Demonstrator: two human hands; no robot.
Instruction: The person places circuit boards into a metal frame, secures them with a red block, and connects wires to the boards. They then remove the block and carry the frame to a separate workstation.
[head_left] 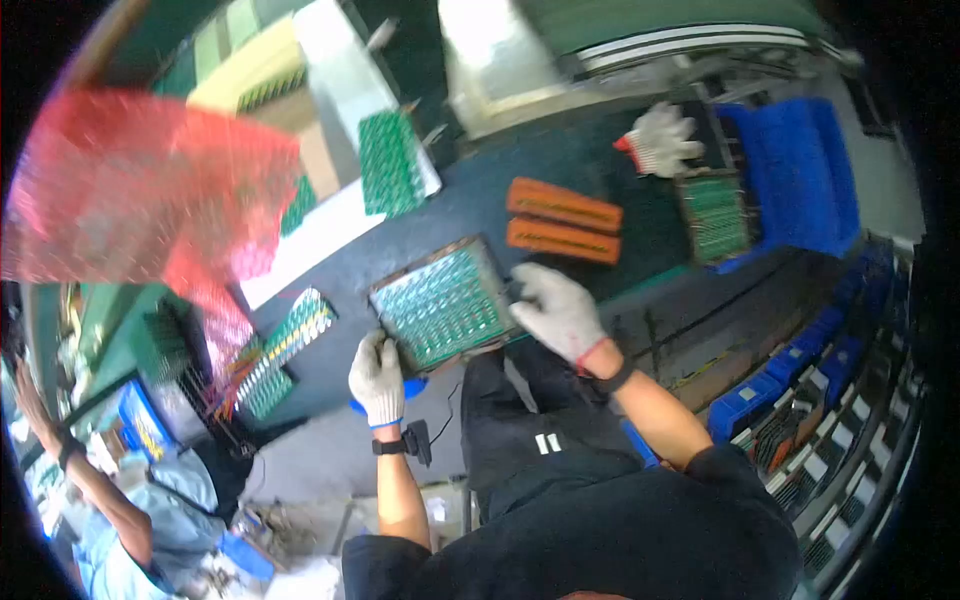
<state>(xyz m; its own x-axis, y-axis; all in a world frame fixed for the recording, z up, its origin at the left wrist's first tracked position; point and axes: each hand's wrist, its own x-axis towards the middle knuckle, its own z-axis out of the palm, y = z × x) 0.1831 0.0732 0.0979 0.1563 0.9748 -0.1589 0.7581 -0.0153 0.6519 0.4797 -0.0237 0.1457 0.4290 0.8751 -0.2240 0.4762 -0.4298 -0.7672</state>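
Observation:
A green circuit board panel [445, 305] with rows of small shiny parts lies in a thin, brownish-edged frame close to my body. My left hand [377, 382], in a white knit glove, is closed at the frame's lower left corner. At the right side, my right hand [562, 312], gloved too, has thumb and fingers closed at the frame's edge. A small dark piece [514, 291] shows between them; its kind is unclear. Beyond my right hand, two orange slotted blocks [564, 222] lie side by side on the dark worktable [480, 190].
Pink bubble wrap [150, 190] hangs at the left. Green boards [392, 163] lie on a white strip, others with coloured wires [290, 335] nearer. At right are a spare glove [662, 140], another framed board [716, 217] and a blue bin [800, 175]. A co-worker's arm [100, 480] is lower left.

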